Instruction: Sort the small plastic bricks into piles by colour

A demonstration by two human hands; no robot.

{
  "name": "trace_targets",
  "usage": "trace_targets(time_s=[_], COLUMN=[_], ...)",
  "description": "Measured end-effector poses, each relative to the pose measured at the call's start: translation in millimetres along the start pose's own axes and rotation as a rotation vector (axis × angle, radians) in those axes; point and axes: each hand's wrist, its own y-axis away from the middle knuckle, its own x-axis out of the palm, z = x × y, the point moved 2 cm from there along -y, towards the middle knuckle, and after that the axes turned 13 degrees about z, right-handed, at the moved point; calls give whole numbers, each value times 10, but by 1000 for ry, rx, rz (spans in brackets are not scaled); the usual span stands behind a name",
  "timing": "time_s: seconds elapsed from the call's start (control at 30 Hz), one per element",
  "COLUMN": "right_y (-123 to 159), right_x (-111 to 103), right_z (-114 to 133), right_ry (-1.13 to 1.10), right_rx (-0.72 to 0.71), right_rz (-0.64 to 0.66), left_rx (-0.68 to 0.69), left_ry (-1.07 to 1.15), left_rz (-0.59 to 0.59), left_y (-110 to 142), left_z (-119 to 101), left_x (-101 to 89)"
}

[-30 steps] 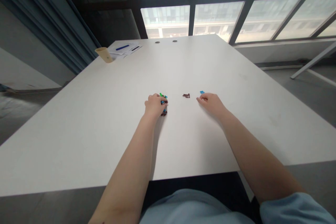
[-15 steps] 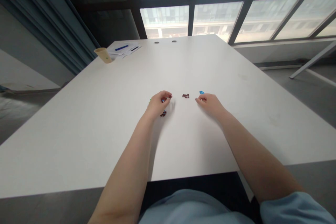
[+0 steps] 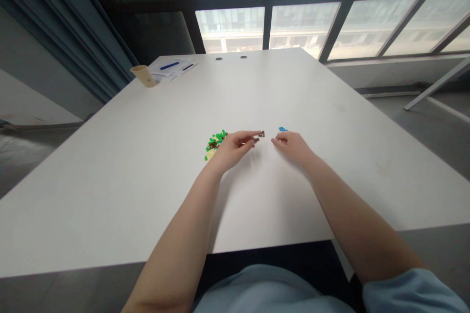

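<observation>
Left hand (image 3: 233, 150) stretched flat, fingertips (image 3: 253, 133) at the dark-brown bricks (image 3: 261, 133); grip narrow, pinch itself cannot be told. Right hand (image 3: 293, 147) curled narrow, nothing visible in it, just beside the blue bricks (image 3: 282, 129). Mid-tabletop (image 3: 110, 171), a mixed pile of small plastic bricks (image 3: 215, 144) sits by the left hand's heel: a careless palm sweep could scatter it, and bricks this small could slip from the fingertips.

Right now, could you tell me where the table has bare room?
The table is bare between the left hand, right hand and near edge, and right of the blue pieces; it is crowded at the green pile.
</observation>
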Motion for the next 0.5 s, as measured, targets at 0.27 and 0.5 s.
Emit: trace_targets(time_s=[0.27, 0.5], right_y=[-9, -2], right_x=[8, 15], right_z=[26, 42], right_ry=[27, 12], right_rx=[0, 0], right_rz=[-10, -3], left_rx=[-46, 38], left_ry=[5, 96], left_rz=[-15, -12], left_y=[-27, -29], left_z=[38, 42], left_x=[26, 12])
